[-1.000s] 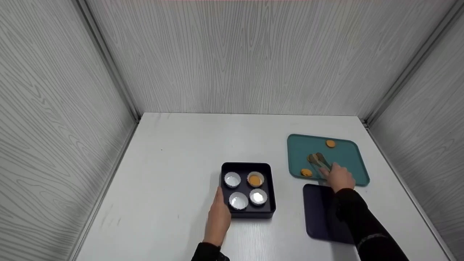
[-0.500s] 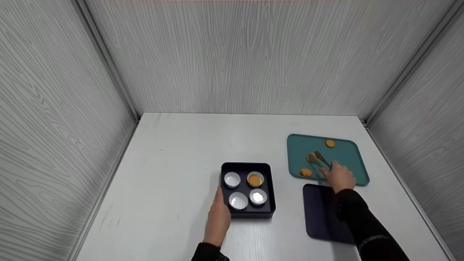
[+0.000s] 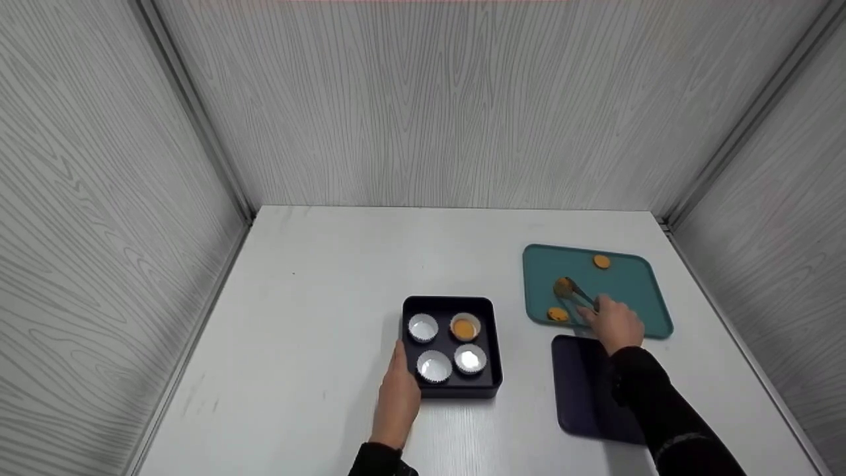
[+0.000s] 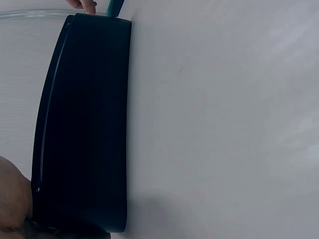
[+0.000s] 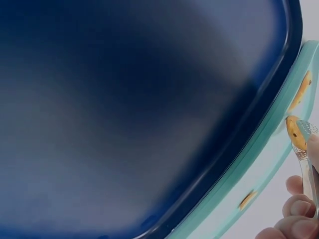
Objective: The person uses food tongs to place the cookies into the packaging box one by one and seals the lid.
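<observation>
Chocolate-chip cookie [image 5: 294,132], over the teal tray [image 3: 631,284], between the perforated heads of metal tongs [image 5: 305,174]; whether it is clear of the tray's surface cannot be told. The right hand [image 3: 618,325] has its fingers curled round the tongs. The chief hazard, as judged here, is an off-centre bite: heads that meet only the cookie's rounded edge could let it tilt, spin or shoot out, and too hard a squeeze might chip it.

Near cookie [image 3: 558,314], on the same tray, lies close to the tong heads — a sideways sweep could nudge it. Far cookie [image 3: 601,262] is better separated. Just beside the tray's near edge, the navy rimmed tray [image 3: 575,390] lies beneath the right sleeve [image 3: 661,403]; a dropped forearm might drag it.

Farther left, well apart, a square navy box [image 3: 459,391] contains four white paper cups [image 3: 434,366], one holding a cookie. The cups look light and loose, so a brush of the tongs could tip one. The left hand [image 3: 398,406] lies along the box's left wall, fingers straight — an uneven push would probably slide the box across the white bench [image 3: 297,317].
</observation>
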Demonstrator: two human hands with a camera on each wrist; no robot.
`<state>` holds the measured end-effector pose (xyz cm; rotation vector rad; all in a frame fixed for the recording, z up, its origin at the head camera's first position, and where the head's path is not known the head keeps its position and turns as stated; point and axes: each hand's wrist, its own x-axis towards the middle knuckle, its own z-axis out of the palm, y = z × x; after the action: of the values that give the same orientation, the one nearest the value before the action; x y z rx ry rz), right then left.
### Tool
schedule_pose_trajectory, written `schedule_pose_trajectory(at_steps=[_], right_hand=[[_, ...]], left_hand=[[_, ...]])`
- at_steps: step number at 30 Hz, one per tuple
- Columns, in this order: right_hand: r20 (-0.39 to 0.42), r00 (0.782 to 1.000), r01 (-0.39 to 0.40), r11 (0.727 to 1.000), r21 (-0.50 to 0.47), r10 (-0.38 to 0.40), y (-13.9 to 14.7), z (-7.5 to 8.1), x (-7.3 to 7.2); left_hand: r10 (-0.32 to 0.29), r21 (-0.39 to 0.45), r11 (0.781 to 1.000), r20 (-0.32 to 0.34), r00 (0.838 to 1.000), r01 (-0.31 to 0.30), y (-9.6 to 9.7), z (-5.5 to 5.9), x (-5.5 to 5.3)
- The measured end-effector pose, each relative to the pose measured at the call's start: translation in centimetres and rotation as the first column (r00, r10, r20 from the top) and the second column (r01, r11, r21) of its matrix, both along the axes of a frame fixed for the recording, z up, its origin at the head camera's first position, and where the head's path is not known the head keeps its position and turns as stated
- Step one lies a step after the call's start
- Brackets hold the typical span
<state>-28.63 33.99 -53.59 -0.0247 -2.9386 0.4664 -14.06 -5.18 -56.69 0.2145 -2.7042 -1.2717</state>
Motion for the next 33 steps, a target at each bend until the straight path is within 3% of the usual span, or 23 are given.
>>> schedule_pose_trajectory(at_steps=[18,29,33], right_hand=[[-0.007,0.997,-0.079,0.997,0.016,0.079,-0.66,-0.13,-0.05],[0.1,0.992,-0.084,0.995,0.049,0.078,-0.78,-0.27,-0.14],[0.1,0.992,-0.084,0.995,0.049,0.079,-0.64,-0.57,-0.22]], left_hand=[[0.005,-0.016,1.0,0.001,1.0,-0.005,0.02,-0.28,-0.06],[0.004,-0.009,1.0,-0.012,1.0,-0.004,-0.03,-0.41,0.03],[0.001,-0.005,1.0,-0.02,1.0,-0.001,-0.06,-0.41,0.01]])
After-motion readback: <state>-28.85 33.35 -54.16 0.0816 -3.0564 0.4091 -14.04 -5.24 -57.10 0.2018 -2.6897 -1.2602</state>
